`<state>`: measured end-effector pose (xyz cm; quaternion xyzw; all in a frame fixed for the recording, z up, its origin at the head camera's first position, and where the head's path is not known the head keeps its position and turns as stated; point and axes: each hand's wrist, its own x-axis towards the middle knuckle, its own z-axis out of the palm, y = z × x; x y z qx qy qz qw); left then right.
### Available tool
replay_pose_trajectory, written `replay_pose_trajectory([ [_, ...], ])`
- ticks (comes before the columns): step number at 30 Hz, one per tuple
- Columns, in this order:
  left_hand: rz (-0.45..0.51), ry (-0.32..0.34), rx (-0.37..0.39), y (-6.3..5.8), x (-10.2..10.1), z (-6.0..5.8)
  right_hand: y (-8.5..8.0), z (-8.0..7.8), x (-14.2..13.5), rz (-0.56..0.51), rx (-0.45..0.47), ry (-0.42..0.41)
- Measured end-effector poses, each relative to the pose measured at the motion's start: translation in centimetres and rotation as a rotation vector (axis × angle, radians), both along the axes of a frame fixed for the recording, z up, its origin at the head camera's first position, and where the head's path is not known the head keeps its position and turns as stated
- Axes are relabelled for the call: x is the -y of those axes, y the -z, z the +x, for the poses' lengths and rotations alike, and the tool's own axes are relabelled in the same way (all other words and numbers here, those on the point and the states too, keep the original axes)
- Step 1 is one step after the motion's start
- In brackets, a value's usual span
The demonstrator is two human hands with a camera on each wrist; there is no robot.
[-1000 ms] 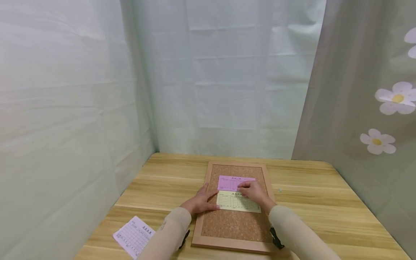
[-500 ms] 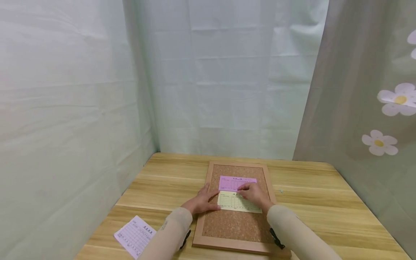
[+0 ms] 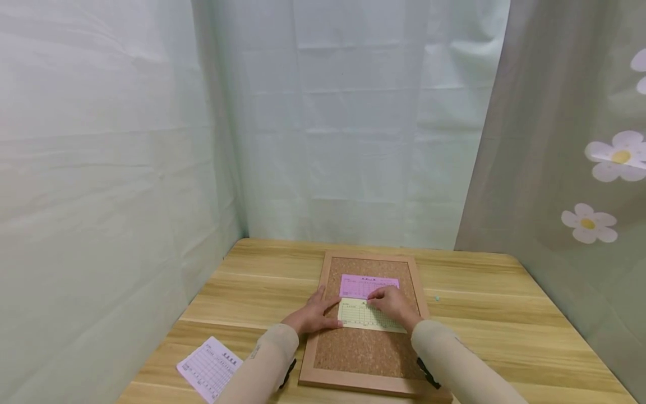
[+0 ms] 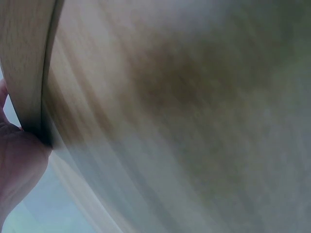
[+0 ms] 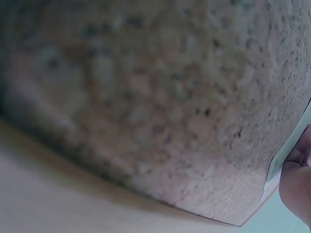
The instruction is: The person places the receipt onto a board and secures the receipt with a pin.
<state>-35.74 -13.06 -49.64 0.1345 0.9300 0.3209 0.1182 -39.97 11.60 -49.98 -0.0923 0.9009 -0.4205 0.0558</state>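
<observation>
A yellow printed slip (image 3: 353, 315) lies on a wood-framed cork board (image 3: 360, 356), just below a pink slip (image 3: 353, 286). My left hand (image 3: 313, 315) rests across the board's left frame with fingers spread, its fingertips at the left ends of the slips. In the left wrist view part of that hand (image 4: 22, 167) sits against the frame's side. My right hand (image 3: 395, 306) has thumb and fingertips drawn together at the yellow slip's top edge. Whatever lies between those fingertips is hidden. The right wrist view shows part of this hand (image 5: 296, 189) beside a pale paper edge.
A pale lilac slip (image 3: 212, 367) lies on the wooden table (image 3: 267, 275) at the left, partly behind my left sleeve. One tiny teal object (image 3: 437, 298), too small to identify, sits right of the board. Pale curtains (image 3: 353, 140) stand around the table.
The right forearm has shifted slightly to the left and the right hand's knuckles have dipped a little. Its fingertips stay at the same spot. My left hand and the slips look unmoved.
</observation>
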Motion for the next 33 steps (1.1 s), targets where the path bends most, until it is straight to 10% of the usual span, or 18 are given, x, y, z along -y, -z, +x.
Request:
replay_pose_trajectory([
  [33,-0.011,-0.001,-0.003,0.14,0.10,-0.28,-0.41,0.53,0.43,0.062,-0.048,0.017],
])
